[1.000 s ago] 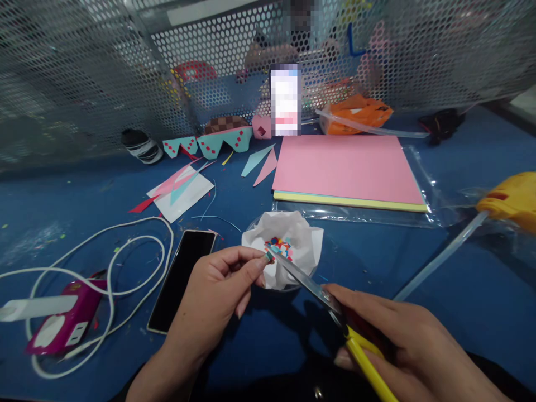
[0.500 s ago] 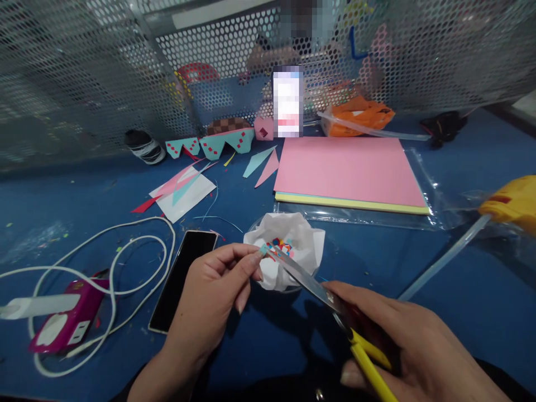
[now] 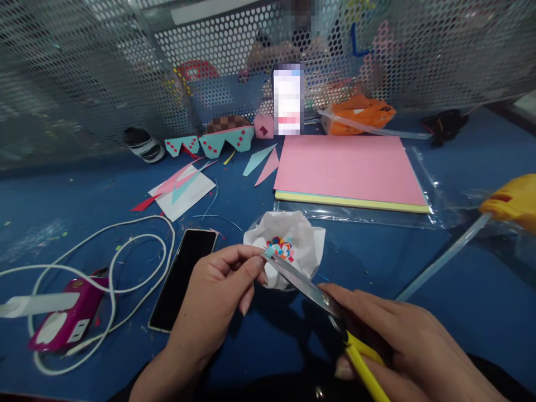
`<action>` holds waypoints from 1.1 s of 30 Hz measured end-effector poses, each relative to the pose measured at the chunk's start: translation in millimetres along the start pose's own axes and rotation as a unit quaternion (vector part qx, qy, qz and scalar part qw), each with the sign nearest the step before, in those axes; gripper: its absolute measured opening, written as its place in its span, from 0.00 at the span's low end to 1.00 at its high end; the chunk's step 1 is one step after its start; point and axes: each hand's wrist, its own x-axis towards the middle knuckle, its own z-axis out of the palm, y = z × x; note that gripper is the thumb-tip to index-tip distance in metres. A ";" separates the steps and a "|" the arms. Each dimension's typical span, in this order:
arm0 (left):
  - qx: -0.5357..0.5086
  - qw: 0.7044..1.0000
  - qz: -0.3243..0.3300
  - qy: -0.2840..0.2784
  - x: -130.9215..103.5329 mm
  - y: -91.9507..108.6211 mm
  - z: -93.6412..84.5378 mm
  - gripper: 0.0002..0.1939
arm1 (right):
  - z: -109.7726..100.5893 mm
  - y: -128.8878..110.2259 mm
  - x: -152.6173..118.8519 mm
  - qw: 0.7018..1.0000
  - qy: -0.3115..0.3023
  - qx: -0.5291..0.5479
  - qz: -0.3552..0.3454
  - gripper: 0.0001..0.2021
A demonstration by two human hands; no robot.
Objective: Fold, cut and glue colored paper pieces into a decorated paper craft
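Honestly, I worry: left hand [image 3: 224,285] pinches paper [image 3: 269,253] over the bowl [image 3: 313,240]; right hand [image 3: 402,329] holds scissors [image 3: 326,301] — blades [image 3: 295,276] this close could nip fingertips [image 3: 256,264].

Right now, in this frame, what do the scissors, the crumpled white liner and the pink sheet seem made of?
Scissors: probably steel blades, given their grey sheen; the yellow handle, evenly coloured, suggests smooth plastic. White liner: likely thin matte paper, judging by its creases. Pink sheet: matte paper or card, perhaps, flat with crisp edges.
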 end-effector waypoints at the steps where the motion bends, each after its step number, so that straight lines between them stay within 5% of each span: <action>1: 0.000 1.000 0.001 -0.001 -0.2 -0.2 -0.3 0.10 | 0.4 0.7 -0.4 1.000 -0.001 0.001 -0.002 0.18; 15: 0.024 1.000 0.004 -0.009 -0.5 4.3 1.5 0.09 | 1.9 4.5 -7.1 0.999 -0.037 0.031 0.015 0.17; 33: 0.033 0.999 0.003 0.004 0.7 2.3 -1.5 0.10 | -0.2 2.1 -1.3 0.996 -0.001 0.063 0.056 0.11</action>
